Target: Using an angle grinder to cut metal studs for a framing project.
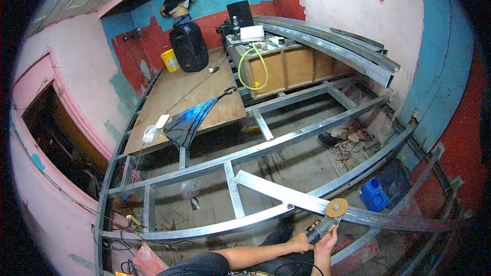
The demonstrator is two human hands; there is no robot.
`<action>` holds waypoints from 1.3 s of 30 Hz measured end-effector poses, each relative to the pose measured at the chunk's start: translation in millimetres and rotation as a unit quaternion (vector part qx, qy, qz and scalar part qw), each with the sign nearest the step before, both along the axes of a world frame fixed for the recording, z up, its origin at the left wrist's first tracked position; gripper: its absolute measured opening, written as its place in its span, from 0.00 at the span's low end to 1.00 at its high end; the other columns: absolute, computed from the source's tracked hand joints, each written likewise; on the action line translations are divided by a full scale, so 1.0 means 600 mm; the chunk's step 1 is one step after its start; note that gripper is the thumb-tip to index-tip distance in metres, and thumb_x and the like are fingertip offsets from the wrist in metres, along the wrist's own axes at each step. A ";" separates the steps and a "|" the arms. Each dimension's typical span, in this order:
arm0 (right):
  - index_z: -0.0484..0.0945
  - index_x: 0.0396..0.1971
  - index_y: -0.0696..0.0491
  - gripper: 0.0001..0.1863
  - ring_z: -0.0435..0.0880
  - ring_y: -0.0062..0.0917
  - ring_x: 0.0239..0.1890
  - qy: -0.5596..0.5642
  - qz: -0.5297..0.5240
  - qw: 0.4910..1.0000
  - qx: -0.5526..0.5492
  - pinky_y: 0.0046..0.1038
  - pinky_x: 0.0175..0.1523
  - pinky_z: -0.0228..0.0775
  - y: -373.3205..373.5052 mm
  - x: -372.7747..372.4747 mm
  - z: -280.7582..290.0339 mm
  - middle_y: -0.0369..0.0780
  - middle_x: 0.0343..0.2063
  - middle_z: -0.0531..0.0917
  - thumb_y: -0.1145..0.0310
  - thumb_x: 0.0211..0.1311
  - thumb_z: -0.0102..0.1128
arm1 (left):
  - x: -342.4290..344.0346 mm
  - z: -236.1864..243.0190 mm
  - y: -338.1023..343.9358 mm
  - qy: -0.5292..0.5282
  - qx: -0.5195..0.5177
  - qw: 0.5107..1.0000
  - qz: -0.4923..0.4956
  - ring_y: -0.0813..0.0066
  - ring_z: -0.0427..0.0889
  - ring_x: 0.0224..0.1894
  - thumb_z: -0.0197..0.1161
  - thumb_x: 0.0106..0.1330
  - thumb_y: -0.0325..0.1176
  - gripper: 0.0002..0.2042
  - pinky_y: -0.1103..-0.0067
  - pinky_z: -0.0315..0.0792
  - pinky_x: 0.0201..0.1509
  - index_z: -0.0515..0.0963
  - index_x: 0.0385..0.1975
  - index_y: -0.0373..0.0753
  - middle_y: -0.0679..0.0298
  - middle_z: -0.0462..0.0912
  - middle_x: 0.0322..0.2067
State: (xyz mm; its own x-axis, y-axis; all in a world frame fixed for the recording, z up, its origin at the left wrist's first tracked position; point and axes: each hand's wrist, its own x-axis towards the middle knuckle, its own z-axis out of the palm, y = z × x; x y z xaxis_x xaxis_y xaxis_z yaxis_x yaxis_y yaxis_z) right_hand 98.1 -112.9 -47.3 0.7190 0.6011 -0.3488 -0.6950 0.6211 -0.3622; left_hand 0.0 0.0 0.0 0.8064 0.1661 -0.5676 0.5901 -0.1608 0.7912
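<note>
Both my hands are closed round an angle grinder (321, 230) with a tan disc (336, 207) at its far end. My left hand (300, 244) wraps the rear of its body, while my right hand (327, 239) grips it from the right side. The disc overlaps a shiny metal bar (279, 190) that lies slantwise across the frame; whether they touch, I cannot tell. Under that bar, a curved metal beam (204, 231) of the floor frame runs just ahead of my knees. A dark cord hangs near my right wrist.
A plywood sheet (204, 92) carries a blue-black umbrella (189, 120), a black speaker (188, 46) and a yellow bucket (170, 60). Long metal channels (327, 46) rest on a wooden cabinet (286, 69). A blue jug (374, 194) stands at right. Another person (178, 7) is at the back.
</note>
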 end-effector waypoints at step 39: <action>0.79 0.51 0.57 0.54 0.90 0.37 0.36 -0.003 -0.046 0.993 -0.108 0.37 0.48 0.86 -0.010 -0.001 0.008 0.46 0.34 0.88 0.15 0.69 0.30 | 0.014 0.034 -0.033 -0.070 0.168 0.983 -0.033 0.34 0.88 0.50 0.74 0.57 0.36 0.32 0.54 0.83 0.56 0.71 0.58 0.23 0.31 0.87 0.45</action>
